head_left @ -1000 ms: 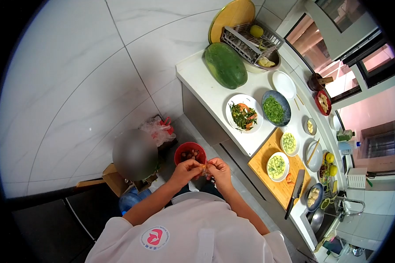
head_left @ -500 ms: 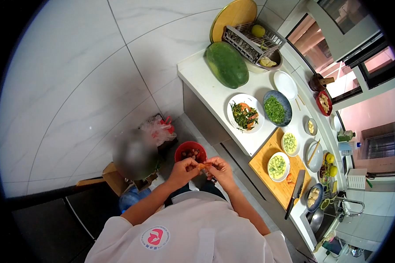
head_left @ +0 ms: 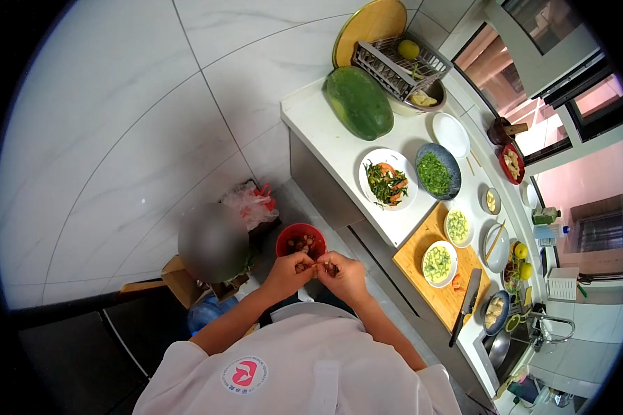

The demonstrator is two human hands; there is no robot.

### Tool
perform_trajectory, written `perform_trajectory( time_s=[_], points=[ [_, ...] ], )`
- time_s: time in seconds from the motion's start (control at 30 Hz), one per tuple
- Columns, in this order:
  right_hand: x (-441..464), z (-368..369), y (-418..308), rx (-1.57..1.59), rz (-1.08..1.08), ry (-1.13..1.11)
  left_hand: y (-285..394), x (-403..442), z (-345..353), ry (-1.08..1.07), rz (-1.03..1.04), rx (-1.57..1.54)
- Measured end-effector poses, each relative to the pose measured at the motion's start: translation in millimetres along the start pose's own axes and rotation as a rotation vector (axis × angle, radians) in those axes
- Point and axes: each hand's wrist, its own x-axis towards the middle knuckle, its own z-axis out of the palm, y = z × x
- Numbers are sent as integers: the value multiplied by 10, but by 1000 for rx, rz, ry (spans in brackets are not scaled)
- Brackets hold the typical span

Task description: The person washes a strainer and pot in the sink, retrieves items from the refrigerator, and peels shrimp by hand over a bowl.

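Note:
My left hand (head_left: 292, 271) and my right hand (head_left: 344, 275) meet in front of my body, fingertips pinched together. Between them is a small orange-brown piece (head_left: 314, 269), mostly covered by the fingers; its kind is not clear. Just beyond the hands, a red bucket (head_left: 280, 242) stands low near the floor. Brownish and pale scraps (head_left: 303, 244) lie inside it.
To the right runs a white counter (head_left: 325, 131) with a watermelon (head_left: 359, 103), plates and bowls of chopped food. A knife (head_left: 466, 306) rests on a wooden cutting board (head_left: 422, 294). A plastic bag (head_left: 246, 205) and cardboard box (head_left: 182, 281) are at left.
My fingertips have drawn closer together, and the orange piece, which showed clearly between them before, is now mostly hidden. My right hand has turned slightly inward.

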Motion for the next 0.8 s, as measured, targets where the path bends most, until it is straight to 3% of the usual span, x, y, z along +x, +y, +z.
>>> perform_trajectory(
  time_s=[0.13, 0.2, 0.3, 0.43, 0.5, 0.7, 0.8],
  points=[
    [-23, 40, 59, 8, -42, 43, -110, 13, 16, -6, -8, -19],
    [-47, 60, 172, 93, 104, 33, -87, 11, 12, -55, -152, -193],
    [-57, 11, 217, 240, 277, -53, -165, -2, 43, 10, -119, -272],
    [-13, -35, 82, 172, 201, -76, -11, -19, 15, 71, -66, -90],
    [6, -59, 22, -36, 52, -83, 14, -16, 28, 137, 53, 20],
    [61, -75, -14, -63, -54, -54, 185, -2, 7, 136, 64, 115],
    [55, -46, 23, -27, 27, -101, 114, 25, 29, 159, 96, 77]
  ],
)
